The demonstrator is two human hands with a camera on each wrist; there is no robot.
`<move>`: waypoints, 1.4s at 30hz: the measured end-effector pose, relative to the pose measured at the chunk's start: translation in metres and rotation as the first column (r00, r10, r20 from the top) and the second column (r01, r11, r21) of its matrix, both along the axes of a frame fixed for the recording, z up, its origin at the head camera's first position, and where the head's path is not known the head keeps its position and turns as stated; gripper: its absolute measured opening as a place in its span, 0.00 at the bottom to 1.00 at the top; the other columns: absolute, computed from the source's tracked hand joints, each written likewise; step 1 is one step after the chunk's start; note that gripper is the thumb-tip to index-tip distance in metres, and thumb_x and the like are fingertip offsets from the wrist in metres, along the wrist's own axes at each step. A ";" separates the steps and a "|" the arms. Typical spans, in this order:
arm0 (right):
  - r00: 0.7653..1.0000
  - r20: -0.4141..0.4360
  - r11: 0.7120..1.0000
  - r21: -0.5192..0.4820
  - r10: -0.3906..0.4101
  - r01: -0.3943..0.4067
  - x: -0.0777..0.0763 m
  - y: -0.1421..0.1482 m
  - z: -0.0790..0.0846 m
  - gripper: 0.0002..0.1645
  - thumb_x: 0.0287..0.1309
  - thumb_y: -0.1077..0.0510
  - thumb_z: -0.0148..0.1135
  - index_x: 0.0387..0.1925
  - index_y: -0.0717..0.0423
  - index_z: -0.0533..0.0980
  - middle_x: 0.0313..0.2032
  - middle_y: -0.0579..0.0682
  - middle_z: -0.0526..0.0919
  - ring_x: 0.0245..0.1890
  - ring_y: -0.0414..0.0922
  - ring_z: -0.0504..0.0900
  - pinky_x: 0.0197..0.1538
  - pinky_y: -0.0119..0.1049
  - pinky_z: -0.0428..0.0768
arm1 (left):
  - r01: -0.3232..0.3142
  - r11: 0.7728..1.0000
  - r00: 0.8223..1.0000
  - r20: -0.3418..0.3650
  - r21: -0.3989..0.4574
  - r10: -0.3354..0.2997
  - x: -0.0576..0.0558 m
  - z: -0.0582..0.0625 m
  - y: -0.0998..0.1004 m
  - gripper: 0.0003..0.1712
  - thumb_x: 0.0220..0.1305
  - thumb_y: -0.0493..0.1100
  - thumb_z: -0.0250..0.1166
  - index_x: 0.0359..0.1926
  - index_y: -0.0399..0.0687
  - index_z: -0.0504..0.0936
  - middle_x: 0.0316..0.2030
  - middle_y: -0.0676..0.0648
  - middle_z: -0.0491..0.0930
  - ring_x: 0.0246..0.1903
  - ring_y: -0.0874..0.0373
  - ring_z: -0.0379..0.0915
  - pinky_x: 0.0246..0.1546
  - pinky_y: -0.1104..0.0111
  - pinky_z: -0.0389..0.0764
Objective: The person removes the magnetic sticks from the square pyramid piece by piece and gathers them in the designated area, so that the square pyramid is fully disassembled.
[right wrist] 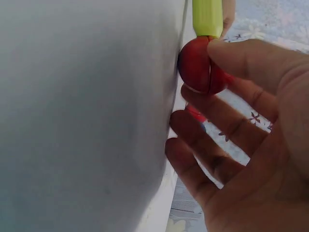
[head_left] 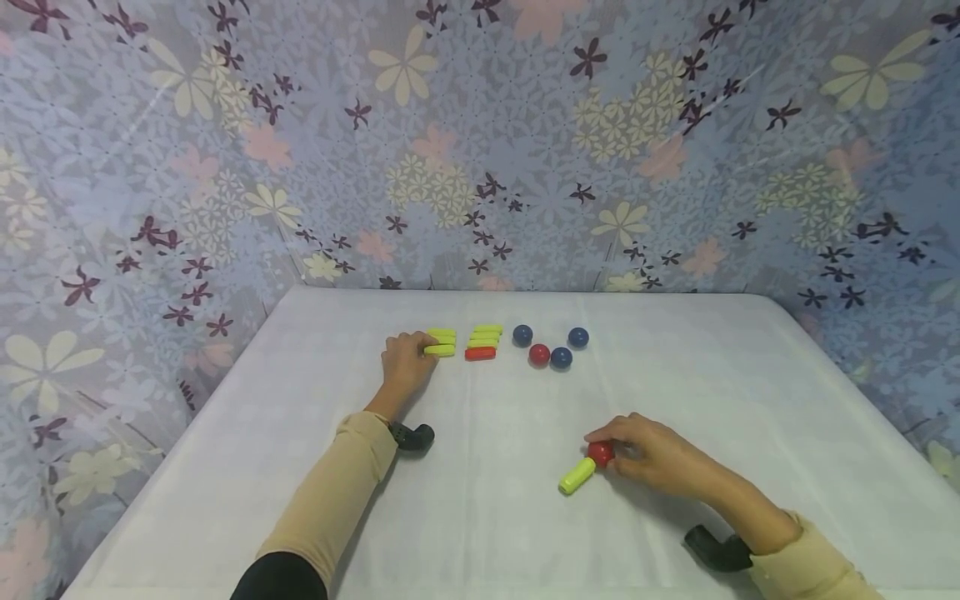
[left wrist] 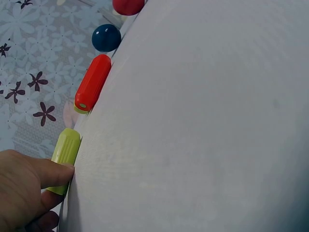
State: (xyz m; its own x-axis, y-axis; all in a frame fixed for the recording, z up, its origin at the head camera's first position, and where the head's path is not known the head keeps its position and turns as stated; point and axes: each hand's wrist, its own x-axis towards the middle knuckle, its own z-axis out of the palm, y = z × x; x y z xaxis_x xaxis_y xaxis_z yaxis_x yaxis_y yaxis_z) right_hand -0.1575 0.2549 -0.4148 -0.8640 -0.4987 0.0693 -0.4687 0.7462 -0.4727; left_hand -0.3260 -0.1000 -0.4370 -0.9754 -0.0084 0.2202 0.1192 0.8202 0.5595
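At the far left group of pieces, my left hand (head_left: 406, 363) pinches a yellow-green ribbed stick (left wrist: 66, 150) between thumb and fingers. More yellow-green sticks (head_left: 442, 332) lie just behind it. Nearer the front right, my right hand (head_left: 658, 454) holds a red ball (right wrist: 195, 65) by its sides, thumb on one side and a finger on the other. A seam runs across that ball. Against it sits the end of another yellow-green stick (head_left: 577, 477), in line like a handle; whether the two are fixed together I cannot tell.
Right of the left hand lie several yellow-green sticks (head_left: 486, 334) with a red stick (head_left: 480, 354) in front. Beyond them are a red ball (head_left: 539, 355) and blue balls (head_left: 561, 358). A white cloth covers the table (head_left: 480, 517); a flowered curtain (head_left: 480, 150) hangs behind.
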 end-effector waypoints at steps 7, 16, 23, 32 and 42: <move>0.993 -0.038 0.994 -0.011 -0.109 0.108 -0.001 -0.007 -0.002 0.22 0.49 0.48 0.69 0.48 0.46 0.78 0.43 0.39 0.82 0.45 0.40 0.79 0.50 0.40 0.77 | 0.028 0.998 1.000 -0.002 0.049 -0.028 -0.004 0.002 -0.006 0.20 0.57 0.45 0.63 0.52 0.51 0.79 0.47 0.43 0.77 0.50 0.47 0.64 0.55 0.53 0.64; 0.983 -0.039 0.984 -0.025 -0.179 0.178 -0.005 -0.015 -0.003 0.21 0.47 0.45 0.68 0.45 0.44 0.79 0.40 0.39 0.83 0.43 0.40 0.80 0.47 0.41 0.78 | 0.202 0.957 0.977 -0.105 0.207 -0.183 0.018 0.010 0.011 0.20 0.59 0.46 0.64 0.52 0.47 0.78 0.44 0.43 0.77 0.48 0.50 0.66 0.47 0.59 0.71; 0.979 0.002 0.979 -0.029 -0.202 0.202 -0.010 -0.019 0.000 0.22 0.47 0.43 0.68 0.45 0.44 0.79 0.41 0.41 0.83 0.44 0.42 0.80 0.48 0.45 0.77 | 0.512 0.839 0.856 -0.026 0.183 -0.516 0.072 0.015 0.049 0.17 0.60 0.45 0.63 0.50 0.48 0.80 0.43 0.45 0.81 0.47 0.51 0.69 0.49 0.62 0.69; 0.979 0.029 0.978 -0.040 -0.203 0.204 -0.012 -0.024 0.004 0.22 0.47 0.44 0.68 0.45 0.46 0.79 0.42 0.42 0.84 0.43 0.43 0.79 0.48 0.46 0.77 | 0.652 0.755 0.753 0.064 0.062 -0.655 0.113 0.012 0.088 0.20 0.55 0.51 0.68 0.50 0.54 0.82 0.41 0.56 0.82 0.43 0.64 0.66 0.47 0.71 0.65; 0.979 0.005 0.978 -0.039 -0.204 0.204 -0.011 -0.031 0.002 0.20 0.48 0.46 0.68 0.44 0.46 0.79 0.40 0.40 0.84 0.43 0.42 0.80 0.47 0.44 0.77 | 0.622 0.783 0.783 0.025 0.002 -0.622 0.117 0.005 0.098 0.14 0.52 0.50 0.70 0.42 0.57 0.85 0.36 0.58 0.82 0.35 0.68 0.63 0.39 0.74 0.61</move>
State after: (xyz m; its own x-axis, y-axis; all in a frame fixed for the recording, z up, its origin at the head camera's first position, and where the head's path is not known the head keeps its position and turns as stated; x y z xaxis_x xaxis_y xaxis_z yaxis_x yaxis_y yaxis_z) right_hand -0.1689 0.2238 -0.4131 -0.9475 -0.3085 0.0840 -0.3075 0.8072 -0.5039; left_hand -0.2094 -0.0024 -0.4317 -0.7732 0.6033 0.1953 0.5918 0.5758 0.5642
